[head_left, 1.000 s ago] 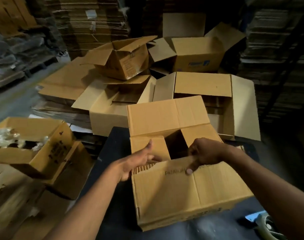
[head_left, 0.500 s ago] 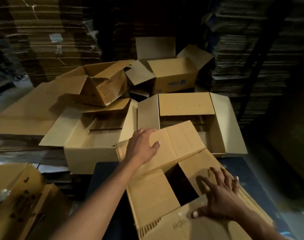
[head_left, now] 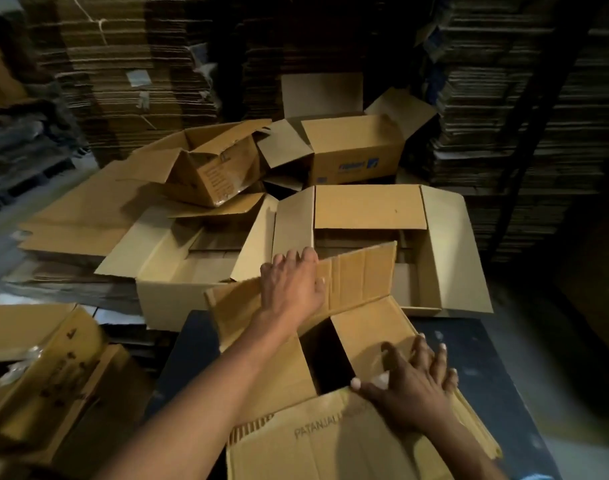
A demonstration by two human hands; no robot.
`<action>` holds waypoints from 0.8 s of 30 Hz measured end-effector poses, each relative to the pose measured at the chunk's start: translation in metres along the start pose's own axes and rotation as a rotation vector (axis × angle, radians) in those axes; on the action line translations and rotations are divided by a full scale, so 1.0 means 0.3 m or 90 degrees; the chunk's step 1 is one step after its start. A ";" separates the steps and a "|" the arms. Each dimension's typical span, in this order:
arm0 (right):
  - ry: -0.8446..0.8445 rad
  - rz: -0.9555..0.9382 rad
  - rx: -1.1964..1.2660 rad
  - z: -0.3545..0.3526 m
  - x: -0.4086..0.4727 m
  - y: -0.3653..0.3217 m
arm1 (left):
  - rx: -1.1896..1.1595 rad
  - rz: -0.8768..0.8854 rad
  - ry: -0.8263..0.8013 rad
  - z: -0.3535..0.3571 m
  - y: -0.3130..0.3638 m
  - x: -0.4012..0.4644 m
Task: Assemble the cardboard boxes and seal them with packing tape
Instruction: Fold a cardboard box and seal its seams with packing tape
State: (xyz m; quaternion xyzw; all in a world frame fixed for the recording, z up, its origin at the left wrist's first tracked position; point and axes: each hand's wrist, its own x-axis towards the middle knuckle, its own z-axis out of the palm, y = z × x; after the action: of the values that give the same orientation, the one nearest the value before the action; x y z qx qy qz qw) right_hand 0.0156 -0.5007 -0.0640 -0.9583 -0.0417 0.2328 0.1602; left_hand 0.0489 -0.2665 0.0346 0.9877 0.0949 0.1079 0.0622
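Dim warehouse, dark worktable (head_left: 497, 375) in the foreground, walled in by flattened cardboard stacks (head_left: 150, 64). Nearest the camera: cardboard box (head_left: 317, 441) on the table, printed near flap facing up, dark gap open at its centre between the flaps. Right hand (head_left: 414, 386) laid flat on the right inner flap (head_left: 369, 334), fingers spread and straight, thumb reaching to the near flap's edge. Left hand (head_left: 292, 289) further out, over the raised far flap (head_left: 358, 275), fingers curled across its top edge, palm against its face. Box directly beneath and between both hands, top unsealed. At near left, off the table, a tilted open carton (head_left: 36, 358) with something pale inside, too dim to identify. Beyond the table, two large open boxes (head_left: 445, 251) side by side, flaps splayed; behind them a tipped box (head_left: 209, 171) and a box with blue print (head_left: 355, 150). No tape visible on the box in hand.
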 end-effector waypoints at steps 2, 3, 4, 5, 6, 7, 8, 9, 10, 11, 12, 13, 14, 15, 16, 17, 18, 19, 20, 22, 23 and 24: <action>0.019 -0.004 0.042 -0.009 0.001 0.075 | -0.046 0.024 0.019 0.015 0.055 -0.157; 0.040 -0.012 0.066 -0.013 0.003 0.118 | -0.051 0.033 0.009 0.040 0.083 -0.238; 0.065 -0.021 0.095 -0.020 0.002 0.158 | -0.050 0.036 -0.018 0.075 0.112 -0.318; 0.081 -0.024 0.126 -0.024 0.003 0.199 | -0.051 0.032 -0.057 0.113 0.142 -0.387; 0.086 -0.026 0.155 -0.028 0.003 0.237 | -0.051 0.026 -0.102 0.166 0.167 -0.450; 0.069 -0.024 0.182 -0.034 0.001 0.269 | -0.047 0.015 -0.143 0.218 0.187 -0.505; 0.044 -0.032 0.214 -0.036 -0.001 0.298 | -0.032 0.005 -0.178 0.265 0.204 -0.550; 0.023 -0.044 0.248 -0.037 -0.010 0.319 | -0.015 -0.001 -0.203 0.301 0.215 -0.583; 0.016 -0.064 0.281 -0.033 -0.015 0.339 | -0.003 -0.004 -0.198 0.329 0.223 -0.607; 0.011 -0.081 0.300 -0.043 -0.030 0.348 | 0.007 -0.009 -0.178 0.350 0.228 -0.621; 0.002 -0.101 0.324 -0.048 -0.031 0.361 | 0.014 -0.011 -0.156 0.367 0.230 -0.627; -0.008 -0.105 0.351 -0.058 -0.029 0.379 | 0.013 -0.012 -0.155 0.374 0.230 -0.627; -0.002 -0.110 0.394 -0.063 -0.022 0.407 | 0.013 -0.013 -0.145 0.376 0.230 -0.624; 0.024 -0.101 0.406 -0.059 -0.013 0.457 | 0.015 -0.014 -0.136 0.366 0.236 -0.617; 0.057 -0.101 0.399 -0.039 0.008 0.525 | 0.020 -0.016 -0.134 0.364 0.241 -0.611; 0.068 -0.090 0.329 -0.019 0.023 0.599 | 0.031 -0.020 -0.138 0.358 0.244 -0.603; 0.054 -0.076 0.226 0.009 0.038 0.678 | 0.036 -0.030 -0.144 0.356 0.247 -0.597; 0.014 -0.043 0.093 0.030 0.038 0.749 | 0.037 -0.042 -0.142 0.359 0.252 -0.595; -0.038 -0.017 -0.017 0.048 0.030 0.811 | 0.035 -0.050 -0.130 0.365 0.255 -0.594; -0.133 0.002 -0.140 0.066 0.006 0.895 | 0.034 -0.048 -0.106 0.370 0.258 -0.598; -0.155 -0.003 -0.170 0.077 -0.003 0.921 | 0.031 -0.045 -0.091 0.369 0.258 -0.602; -0.162 -0.011 -0.181 0.099 -0.002 0.948 | 0.026 -0.043 -0.075 0.373 0.258 -0.604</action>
State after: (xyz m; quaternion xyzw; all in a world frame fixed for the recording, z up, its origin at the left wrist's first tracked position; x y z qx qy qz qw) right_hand 0.0029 -0.7610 -0.1816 -0.9337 -0.1024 0.3426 0.0185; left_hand -0.0862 -0.3899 -0.0991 0.9896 0.1265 0.0456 0.0515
